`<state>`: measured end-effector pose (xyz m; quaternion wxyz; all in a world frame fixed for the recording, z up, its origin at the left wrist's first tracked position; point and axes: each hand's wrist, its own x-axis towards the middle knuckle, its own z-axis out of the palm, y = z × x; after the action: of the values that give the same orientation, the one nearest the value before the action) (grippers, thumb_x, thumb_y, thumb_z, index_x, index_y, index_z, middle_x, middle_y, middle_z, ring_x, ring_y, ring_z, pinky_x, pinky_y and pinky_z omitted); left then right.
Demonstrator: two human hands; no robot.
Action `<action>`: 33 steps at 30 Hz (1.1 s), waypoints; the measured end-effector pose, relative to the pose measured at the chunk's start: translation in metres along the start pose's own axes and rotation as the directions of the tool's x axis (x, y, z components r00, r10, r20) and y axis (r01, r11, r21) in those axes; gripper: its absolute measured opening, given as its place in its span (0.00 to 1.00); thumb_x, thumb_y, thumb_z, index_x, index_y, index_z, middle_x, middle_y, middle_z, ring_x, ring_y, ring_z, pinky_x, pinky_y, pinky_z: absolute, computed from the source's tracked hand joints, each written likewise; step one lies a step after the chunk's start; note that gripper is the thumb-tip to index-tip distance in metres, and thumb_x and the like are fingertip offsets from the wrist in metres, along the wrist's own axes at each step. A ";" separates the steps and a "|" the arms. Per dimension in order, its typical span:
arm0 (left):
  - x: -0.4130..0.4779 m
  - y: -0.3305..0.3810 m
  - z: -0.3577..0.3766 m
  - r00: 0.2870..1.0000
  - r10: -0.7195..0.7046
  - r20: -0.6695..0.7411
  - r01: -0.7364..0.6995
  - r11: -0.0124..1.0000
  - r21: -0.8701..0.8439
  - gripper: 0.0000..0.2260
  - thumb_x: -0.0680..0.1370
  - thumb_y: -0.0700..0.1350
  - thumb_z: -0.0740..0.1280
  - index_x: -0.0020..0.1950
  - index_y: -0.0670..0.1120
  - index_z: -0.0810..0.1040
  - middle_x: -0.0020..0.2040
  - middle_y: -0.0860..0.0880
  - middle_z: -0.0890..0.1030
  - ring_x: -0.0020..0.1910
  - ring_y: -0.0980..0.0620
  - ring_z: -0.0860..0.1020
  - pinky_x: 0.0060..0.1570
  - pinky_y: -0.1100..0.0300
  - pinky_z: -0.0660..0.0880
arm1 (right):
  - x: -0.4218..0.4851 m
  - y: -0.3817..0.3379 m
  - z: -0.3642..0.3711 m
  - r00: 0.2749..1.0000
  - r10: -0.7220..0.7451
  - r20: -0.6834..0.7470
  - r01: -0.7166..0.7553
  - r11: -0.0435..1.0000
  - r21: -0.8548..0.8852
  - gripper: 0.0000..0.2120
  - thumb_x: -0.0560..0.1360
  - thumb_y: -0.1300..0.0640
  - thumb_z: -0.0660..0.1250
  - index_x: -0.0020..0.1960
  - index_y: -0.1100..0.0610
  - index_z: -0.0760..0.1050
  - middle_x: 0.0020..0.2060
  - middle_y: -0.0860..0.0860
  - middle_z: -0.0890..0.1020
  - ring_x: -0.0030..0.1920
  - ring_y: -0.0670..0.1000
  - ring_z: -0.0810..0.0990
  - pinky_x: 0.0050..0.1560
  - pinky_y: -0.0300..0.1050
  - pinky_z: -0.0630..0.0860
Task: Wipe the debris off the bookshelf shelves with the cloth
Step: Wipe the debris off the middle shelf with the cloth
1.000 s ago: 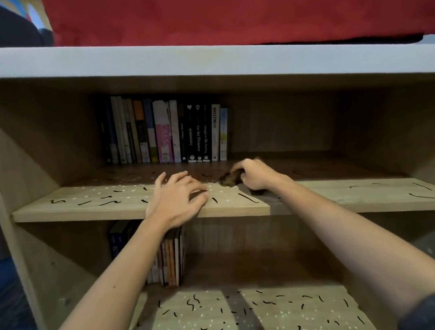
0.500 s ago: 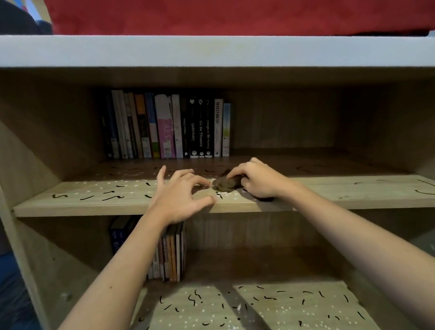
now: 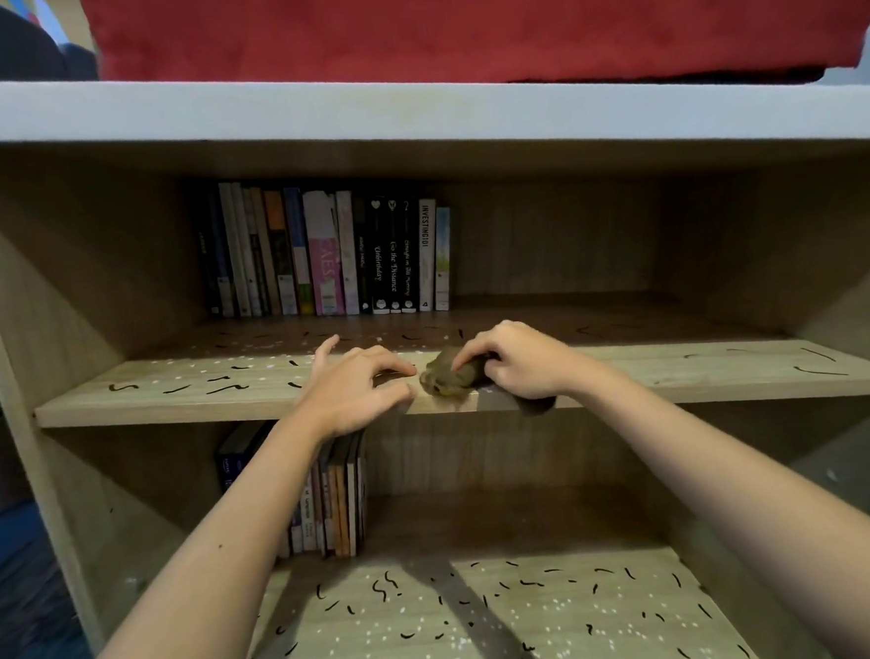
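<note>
Fingers (image 3: 468, 359) of the right hand (image 3: 523, 369) curl round a small bunched olive-brown cloth (image 3: 449, 377), pressing it onto the front edge of the light wooden middle shelf (image 3: 170, 399)

Beside the cloth rests the left hand (image 3: 355, 391), fingers loosely bent and holding nothing, apparently cupped at the edge. Likely risks: a sweep past that hand would drop the black squiggles and white specks of debris (image 3: 226, 387) onto the light wooden lower shelf (image 3: 494, 623), itself littered; a cloth bunched this tightly may skip specks; strokes toward the back could lodge debris against the upright row of paperback books (image 3: 325, 254). Most debris lies left of the hands, with a few strands far right. A red fabric cushion (image 3: 452, 19) sits on the white top board (image 3: 408, 120); a shorter row of books (image 3: 331, 496) stands below
</note>
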<state>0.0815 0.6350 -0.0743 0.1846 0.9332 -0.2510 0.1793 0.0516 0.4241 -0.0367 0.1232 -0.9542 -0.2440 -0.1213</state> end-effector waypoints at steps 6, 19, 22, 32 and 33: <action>0.001 0.002 -0.001 1.000 -0.015 0.008 0.015 1.000 -0.010 0.22 0.68 0.63 0.54 0.58 0.60 0.75 0.65 0.59 0.72 0.70 0.57 0.64 0.72 0.49 0.38 | -0.013 0.015 -0.021 0.993 0.038 -0.108 -0.030 0.997 0.073 0.19 0.76 0.68 0.56 0.59 0.52 0.77 0.56 0.51 0.78 0.55 0.48 0.74 0.54 0.41 0.71; -0.015 0.018 0.013 0.995 -0.071 -0.066 0.080 0.984 0.159 0.17 0.79 0.59 0.55 0.66 0.59 0.72 0.66 0.63 0.70 0.67 0.59 0.67 0.67 0.42 0.28 | -0.090 -0.015 0.033 0.960 -0.132 -0.246 0.094 0.983 -0.161 0.17 0.77 0.61 0.59 0.62 0.48 0.75 0.55 0.43 0.76 0.56 0.47 0.66 0.57 0.41 0.62; -0.019 0.020 0.016 0.993 -0.080 -0.085 0.094 0.980 0.174 0.18 0.80 0.59 0.53 0.67 0.59 0.71 0.67 0.63 0.69 0.67 0.60 0.68 0.67 0.41 0.28 | -0.089 -0.008 0.044 0.864 -0.089 -0.495 0.039 0.993 -0.111 0.19 0.71 0.67 0.66 0.59 0.53 0.78 0.53 0.48 0.79 0.53 0.49 0.70 0.52 0.42 0.66; -0.025 0.025 0.020 0.987 -0.107 -0.119 0.125 0.979 0.161 0.18 0.81 0.58 0.49 0.68 0.59 0.69 0.66 0.63 0.70 0.67 0.62 0.66 0.68 0.41 0.30 | -0.107 0.000 0.106 0.761 -0.180 -0.623 0.063 0.977 -0.205 0.18 0.65 0.66 0.70 0.53 0.57 0.81 0.49 0.51 0.82 0.47 0.48 0.69 0.45 0.40 0.69; -0.026 0.025 0.020 0.987 -0.110 -0.121 0.129 0.979 0.157 0.18 0.81 0.58 0.49 0.67 0.59 0.69 0.66 0.63 0.70 0.67 0.62 0.66 0.68 0.41 0.30 | -0.106 -0.003 0.098 0.705 -0.198 -0.681 0.087 0.977 -0.194 0.17 0.68 0.65 0.65 0.55 0.57 0.80 0.51 0.52 0.82 0.48 0.49 0.70 0.48 0.40 0.68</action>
<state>0.0524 0.6165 -0.0965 0.1314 0.9471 -0.1681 0.2396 -0.0236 0.4097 -0.1593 0.1251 -0.8229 -0.2433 -0.4980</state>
